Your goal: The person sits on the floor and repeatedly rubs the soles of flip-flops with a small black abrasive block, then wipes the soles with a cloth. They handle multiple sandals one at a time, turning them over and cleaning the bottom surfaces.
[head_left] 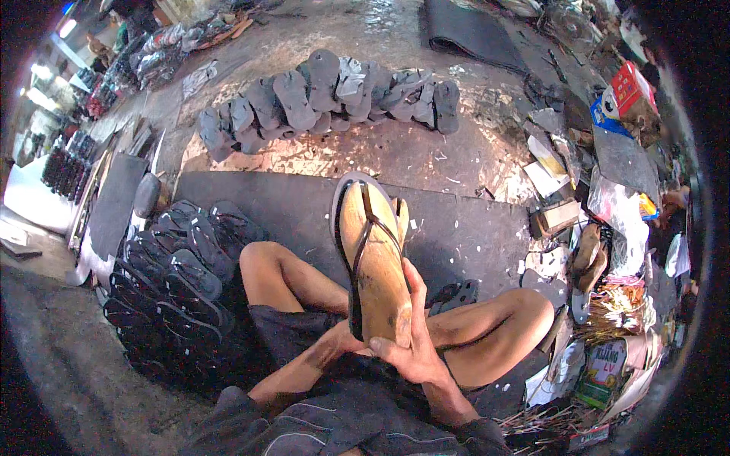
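Upright in front of my lap is a flip-flop with a grey sole (335,216) and black thong straps, fitted on a yellowish wooden foot form (382,285). The strap's toe post lies in the slot at the toe end of the form. Part of another wooden piece (401,216) shows just behind it. My right hand (411,353) is closed round the heel end, thumb across the front and fingers along the right edge. My left hand (351,339) grips the lower left heel from behind, its fingers mostly hidden.
A pile of black flip-flops (194,277) lies to my left. Beyond the dark rubber mat (281,201), several grey soles (293,102) stand in a row. Clutter lines the right side, with a red box (631,91) and a small cardboard box (559,218). My bent knees flank my hands.
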The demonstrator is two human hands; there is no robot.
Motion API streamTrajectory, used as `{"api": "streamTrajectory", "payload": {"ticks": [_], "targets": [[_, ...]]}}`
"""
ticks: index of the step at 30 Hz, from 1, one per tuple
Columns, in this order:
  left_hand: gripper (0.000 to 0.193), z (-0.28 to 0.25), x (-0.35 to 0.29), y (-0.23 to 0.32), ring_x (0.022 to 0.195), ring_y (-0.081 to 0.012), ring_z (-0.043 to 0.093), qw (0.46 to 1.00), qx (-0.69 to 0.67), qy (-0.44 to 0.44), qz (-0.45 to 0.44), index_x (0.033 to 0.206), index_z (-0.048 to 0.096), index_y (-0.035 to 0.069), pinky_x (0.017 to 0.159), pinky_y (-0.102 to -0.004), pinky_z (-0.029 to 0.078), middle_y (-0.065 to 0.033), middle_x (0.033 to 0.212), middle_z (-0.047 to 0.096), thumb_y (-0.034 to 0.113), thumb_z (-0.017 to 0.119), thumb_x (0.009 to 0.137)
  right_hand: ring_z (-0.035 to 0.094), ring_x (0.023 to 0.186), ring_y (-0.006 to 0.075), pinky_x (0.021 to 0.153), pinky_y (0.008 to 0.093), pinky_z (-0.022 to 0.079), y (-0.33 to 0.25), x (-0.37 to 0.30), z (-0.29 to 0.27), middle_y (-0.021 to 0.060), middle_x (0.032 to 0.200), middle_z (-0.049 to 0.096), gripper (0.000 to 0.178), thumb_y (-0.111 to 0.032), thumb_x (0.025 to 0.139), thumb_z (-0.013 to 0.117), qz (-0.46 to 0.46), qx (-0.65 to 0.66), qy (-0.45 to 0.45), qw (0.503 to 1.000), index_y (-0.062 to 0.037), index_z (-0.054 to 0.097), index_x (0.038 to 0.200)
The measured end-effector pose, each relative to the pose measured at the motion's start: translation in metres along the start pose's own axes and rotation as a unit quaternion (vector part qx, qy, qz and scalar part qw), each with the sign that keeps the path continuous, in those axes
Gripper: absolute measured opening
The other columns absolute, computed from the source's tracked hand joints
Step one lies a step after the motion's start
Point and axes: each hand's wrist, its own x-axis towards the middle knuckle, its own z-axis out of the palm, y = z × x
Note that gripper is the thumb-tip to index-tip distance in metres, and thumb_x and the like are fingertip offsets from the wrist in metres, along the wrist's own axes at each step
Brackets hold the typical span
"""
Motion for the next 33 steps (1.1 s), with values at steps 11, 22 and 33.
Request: {"api": "streamTrajectory", "payload": {"ticks": [11,22,33], "targets": [[0.083,0.005,0.044,0.115,0.144,-0.0276,0.055,0.957,-0.234,0.172,-0.010,0.161,0.044,0.010,0.121,-0.0457,0.046,-0.0132,0.161,0.052,0.073,0.041,0.106,0.009,0.163,0.0401,0.132,0.0540,0.012,0.031,0.012,0.014,0.0251,0.175,0.005,0.130,-0.017,0.085,0.078,-0.010,-0.055,0.043,0.997,-0.0013,-0.021,0.167],[0.075,0.011,0.040,0.128,0.088,-0.0155,0.051,0.900,-0.432,-0.043,0.035,0.151,0.048,0.019,0.076,-0.0311,0.046,-0.0062,0.116,0.054,0.075,0.048,0.102,0.037,0.151,0.0488,0.124,0.0538,0.035,-0.012,0.105,-0.072,0.0289,0.163,0.040,0.091,-0.007,0.079,0.086,-0.171,-0.522,0.155,0.821,-0.0055,0.043,0.158],[0.044,-0.010,-0.113,0.139,0.107,-0.0191,0.073,0.754,0.347,0.557,0.030,0.128,0.074,0.000,0.098,-0.0369,0.057,-0.0120,0.112,0.079,0.013,0.086,0.088,0.050,0.142,0.0361,0.115,0.0479,0.044,0.025,0.324,0.025,0.0164,0.155,0.051,0.097,-0.032,0.074,0.096,-0.280,-0.543,-0.247,0.752,-0.0105,0.049,0.157]]}}
